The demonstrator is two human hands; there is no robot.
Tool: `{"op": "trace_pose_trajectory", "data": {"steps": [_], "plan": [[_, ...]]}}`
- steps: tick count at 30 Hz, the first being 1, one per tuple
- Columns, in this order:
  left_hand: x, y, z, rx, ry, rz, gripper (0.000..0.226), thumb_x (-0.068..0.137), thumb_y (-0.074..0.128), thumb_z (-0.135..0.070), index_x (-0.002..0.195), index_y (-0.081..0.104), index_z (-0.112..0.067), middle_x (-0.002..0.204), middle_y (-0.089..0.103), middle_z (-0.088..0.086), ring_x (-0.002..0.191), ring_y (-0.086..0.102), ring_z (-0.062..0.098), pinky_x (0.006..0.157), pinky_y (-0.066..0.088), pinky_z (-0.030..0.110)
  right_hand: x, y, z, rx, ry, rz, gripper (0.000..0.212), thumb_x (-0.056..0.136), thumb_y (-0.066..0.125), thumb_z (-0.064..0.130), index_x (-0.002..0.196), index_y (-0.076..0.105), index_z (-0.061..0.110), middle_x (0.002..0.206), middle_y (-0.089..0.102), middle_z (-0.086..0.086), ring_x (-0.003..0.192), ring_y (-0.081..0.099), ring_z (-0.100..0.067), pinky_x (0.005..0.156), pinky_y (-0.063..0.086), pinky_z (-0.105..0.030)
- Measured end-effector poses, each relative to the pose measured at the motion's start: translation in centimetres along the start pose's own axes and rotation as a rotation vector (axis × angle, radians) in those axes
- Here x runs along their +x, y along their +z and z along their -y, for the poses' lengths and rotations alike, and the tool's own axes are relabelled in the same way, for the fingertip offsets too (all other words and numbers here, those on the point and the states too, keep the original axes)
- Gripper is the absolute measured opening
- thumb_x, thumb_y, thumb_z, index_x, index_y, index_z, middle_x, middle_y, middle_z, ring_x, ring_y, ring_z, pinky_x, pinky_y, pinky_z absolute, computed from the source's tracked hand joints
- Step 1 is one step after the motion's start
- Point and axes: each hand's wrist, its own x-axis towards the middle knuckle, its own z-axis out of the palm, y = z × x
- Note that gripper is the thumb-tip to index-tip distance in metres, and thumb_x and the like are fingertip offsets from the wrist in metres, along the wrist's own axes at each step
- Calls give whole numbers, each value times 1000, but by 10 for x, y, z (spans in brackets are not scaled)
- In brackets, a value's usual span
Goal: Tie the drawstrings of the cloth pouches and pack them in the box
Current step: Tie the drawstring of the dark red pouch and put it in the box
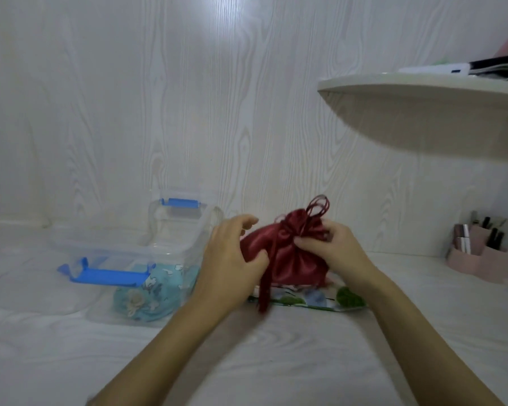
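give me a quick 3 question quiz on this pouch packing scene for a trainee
1. True or false: the clear plastic box already holds a light blue patterned pouch.
2. What does the right hand pinch? A) a blue latch B) the gathered neck of the red satin pouch C) a lipstick
3. Fill in: the leaf-printed pouch lies ____ the red satin pouch.
Key: 1 true. 2 B; the left hand grips the pouch's other end. 3 under.
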Motion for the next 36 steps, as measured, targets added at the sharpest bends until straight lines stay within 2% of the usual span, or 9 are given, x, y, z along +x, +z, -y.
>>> {"op": "trace_pose_trajectory", "data": {"steps": [3,6,8,12,17,23,26,31,36], "plan": [[21,-26,-30,-248,-246,58,6,89,57,-20,92,61,-17,81,62,-1,70,58,13,63,48,27,24,5,40,37,-57,-26,18,79,75,1,90,71,15,84,75,-1,74,71,-11,72,58,-22],[54,-48,-46,-648,-727,473,58,96,37,-55,106,60,-3,91,69,14,77,67,25,69,56,31,48,23,77,56,-146,-47,18,80,75,3,91,69,16,84,73,1,73,69,-6,71,56,-19],[77,-64,-45,-930,-855,701,98,86,23,-78,127,47,8,113,64,30,97,66,40,81,56,44,62,43,96,98,-183,-30,20,80,74,3,94,69,15,87,73,0,78,70,-9,76,56,-21],[117,-97,-33,-1134,-765,570,110,78,20,-87,136,45,3,125,57,34,112,57,52,92,48,58,82,85,120,147,-218,41,24,79,73,1,99,66,12,93,72,-2,86,69,-12,81,56,-24],[143,-140,0,-999,-802,286,92,84,24,-80,121,60,-3,113,64,31,103,61,52,86,52,57,101,136,122,83,-173,200,22,77,67,-1,98,69,7,83,69,-4,75,67,-13,61,50,-21],[128,-151,59,-664,-1032,411,55,86,48,-48,106,63,0,97,70,23,93,66,41,82,54,54,125,178,90,-194,66,471,27,76,71,9,103,68,2,93,70,-11,90,69,-25,77,56,-32],[125,-146,76,-612,-1102,461,59,89,44,-51,105,62,3,96,69,23,97,64,43,85,54,49,131,188,81,-335,74,518,27,77,72,7,103,66,6,99,70,-12,92,69,-27,78,57,-33],[131,-150,91,-629,-1155,515,95,90,7,-72,122,53,6,108,63,33,95,65,44,77,53,55,131,198,75,-530,57,681,30,78,73,6,106,65,5,105,70,-15,96,69,-29,87,57,-40],[120,-166,82,-52,-1118,674,96,92,13,-69,115,54,15,88,68,28,79,68,36,69,59,38,123,219,60,-729,61,856,33,77,77,15,108,66,7,106,71,-9,98,69,-25,91,55,-39]]}}
